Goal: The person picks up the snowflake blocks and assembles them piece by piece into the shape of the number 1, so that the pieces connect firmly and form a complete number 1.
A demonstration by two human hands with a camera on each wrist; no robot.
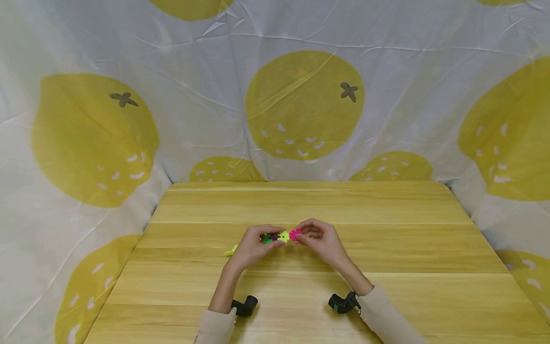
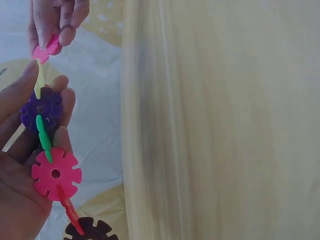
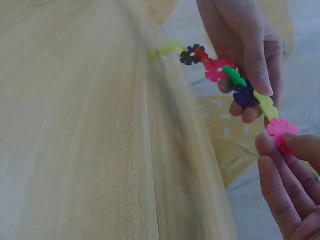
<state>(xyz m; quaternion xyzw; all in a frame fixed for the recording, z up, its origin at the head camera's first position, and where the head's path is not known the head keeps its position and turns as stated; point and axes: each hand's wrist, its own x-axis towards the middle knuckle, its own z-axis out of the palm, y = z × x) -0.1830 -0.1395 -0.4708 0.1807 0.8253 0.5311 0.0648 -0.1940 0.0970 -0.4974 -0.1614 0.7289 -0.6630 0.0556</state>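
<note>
My left hand (image 1: 253, 244) holds a chain of notched plastic snowflake discs, its thumb on a yellow disc (image 1: 283, 236) and its fingers behind a purple disc (image 2: 41, 112). Further along that chain come a green disc (image 2: 44, 139), a pink disc (image 2: 45, 182), a red disc (image 2: 69, 212), a dark disc (image 2: 92, 231) and another yellow disc (image 3: 171, 47) at the tail. Between thumb and fingers my right hand (image 1: 321, 240) pinches a separate-looking pink disc (image 3: 281, 127). Its edge meets the yellow disc's edge; whether their slots interlock, I cannot tell.
Under both hands lies a wooden table (image 1: 386, 248). A white cloth with lemon prints (image 1: 399, 95) hangs behind it and along its sides. Black devices (image 1: 247, 306) are worn at both wrists, low over the table's near part.
</note>
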